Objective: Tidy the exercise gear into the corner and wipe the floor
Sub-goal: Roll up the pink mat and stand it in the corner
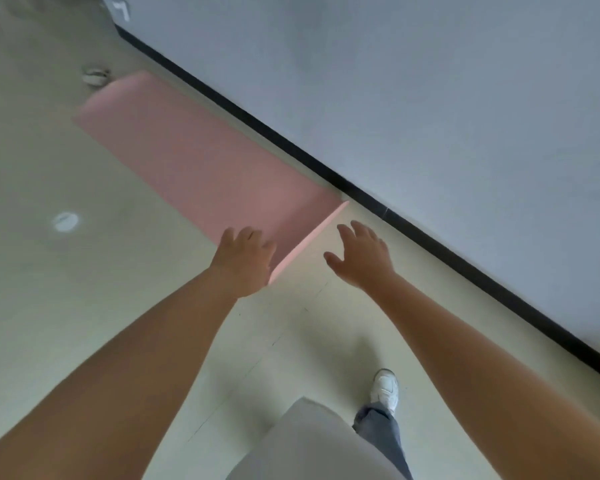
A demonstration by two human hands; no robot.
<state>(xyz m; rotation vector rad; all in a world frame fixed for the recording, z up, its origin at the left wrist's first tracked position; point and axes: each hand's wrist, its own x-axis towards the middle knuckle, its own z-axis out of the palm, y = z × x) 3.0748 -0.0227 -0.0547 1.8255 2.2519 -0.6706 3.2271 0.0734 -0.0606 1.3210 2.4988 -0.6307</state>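
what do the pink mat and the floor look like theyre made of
Pink mat: likely soft foam, matte; it has a thick, pale cut edge and shows no shine. Floor: looks like smooth hard tile or vinyl with a slight sheen; thin seam lines cross it near the feet. The blur leaves the exact materials open.

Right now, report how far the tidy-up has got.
Done: nothing visibly. In hand: both hands reach for the near end of the pink mat, which lies unrolled along the wall; left hand at its edge, right hand open beside it. Left: moving the mat, wiping the floor.
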